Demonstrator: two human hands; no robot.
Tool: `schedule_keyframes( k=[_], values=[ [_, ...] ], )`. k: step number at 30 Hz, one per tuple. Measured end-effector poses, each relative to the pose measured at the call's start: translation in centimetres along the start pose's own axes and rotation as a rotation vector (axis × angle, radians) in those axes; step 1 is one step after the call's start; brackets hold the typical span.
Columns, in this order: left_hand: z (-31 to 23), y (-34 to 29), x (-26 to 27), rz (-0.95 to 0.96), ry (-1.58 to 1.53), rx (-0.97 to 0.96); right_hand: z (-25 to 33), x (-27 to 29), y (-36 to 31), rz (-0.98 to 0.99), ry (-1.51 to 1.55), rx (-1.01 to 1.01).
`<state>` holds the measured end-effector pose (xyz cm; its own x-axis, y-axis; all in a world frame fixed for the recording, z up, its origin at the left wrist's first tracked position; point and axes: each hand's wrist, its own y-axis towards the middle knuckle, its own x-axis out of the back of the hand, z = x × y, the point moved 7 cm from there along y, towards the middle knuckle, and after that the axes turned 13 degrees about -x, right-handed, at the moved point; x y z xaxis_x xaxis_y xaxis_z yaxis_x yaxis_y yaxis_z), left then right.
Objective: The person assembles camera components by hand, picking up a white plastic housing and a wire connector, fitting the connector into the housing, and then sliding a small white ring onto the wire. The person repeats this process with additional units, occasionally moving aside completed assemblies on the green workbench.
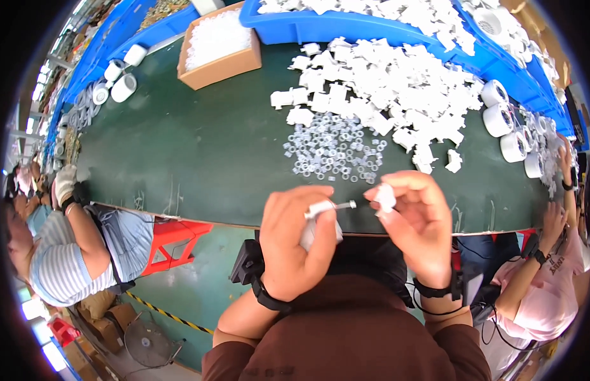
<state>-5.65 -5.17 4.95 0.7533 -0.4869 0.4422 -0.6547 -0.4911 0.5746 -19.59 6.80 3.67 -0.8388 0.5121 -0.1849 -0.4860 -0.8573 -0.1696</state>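
My left hand (pixel 288 244) is closed around a small white plastic part with a thin pale rod (pixel 343 205) sticking out toward the right. Another white piece (pixel 313 235) shows below, partly hidden by my fingers. Between the thumb and fingers of my right hand (pixel 423 219) is a small white plastic piece (pixel 386 198), a short gap away from the rod's tip. Both hands are just above the table's near edge. Beyond them lies a spread of small translucent plastic rings (pixel 333 146), and behind that a heap of white plastic fittings (pixel 396 82).
The dark green table (pixel 200 140) carries an open cardboard box (pixel 222 70) of translucent pieces. Blue bins (pixel 346 28) line the back. White round housings (pixel 498 119) stand at right, more at left. Co-workers sit on both sides; a red stool (pixel 174 241) is at left.
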Motion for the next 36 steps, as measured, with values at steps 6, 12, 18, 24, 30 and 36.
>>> schedule_keyframes(
  k=[6, 12, 18, 24, 30, 36],
  values=[
    [0.0, 0.2, 0.2, -0.003, 0.11, -0.023, -0.2, -3.8, 0.1, 0.063, -0.153, 0.016],
    [0.1, 0.0, 0.1, 0.021, 0.14, -0.043, -0.9, -4.5, 0.4, 0.01, -0.121, 0.081],
    [0.2, -0.4, -0.1, 0.046, 0.145, -0.08, -1.8, -4.7, 0.1, -0.064, -0.111, 0.094],
    [-0.1, -0.8, -0.3, -0.002, 0.176, -0.127, -2.1, -5.2, -0.7, -0.197, -0.264, 0.278],
    [0.2, -0.6, 0.0, -0.023, 0.143, -0.153, -2.0, -5.0, -0.2, -0.25, -0.185, 0.299],
    [0.2, -0.7, 1.0, 0.119, 0.199, -0.179, -0.3, -4.7, -0.9, 0.0, -0.345, 0.27]
  ],
)
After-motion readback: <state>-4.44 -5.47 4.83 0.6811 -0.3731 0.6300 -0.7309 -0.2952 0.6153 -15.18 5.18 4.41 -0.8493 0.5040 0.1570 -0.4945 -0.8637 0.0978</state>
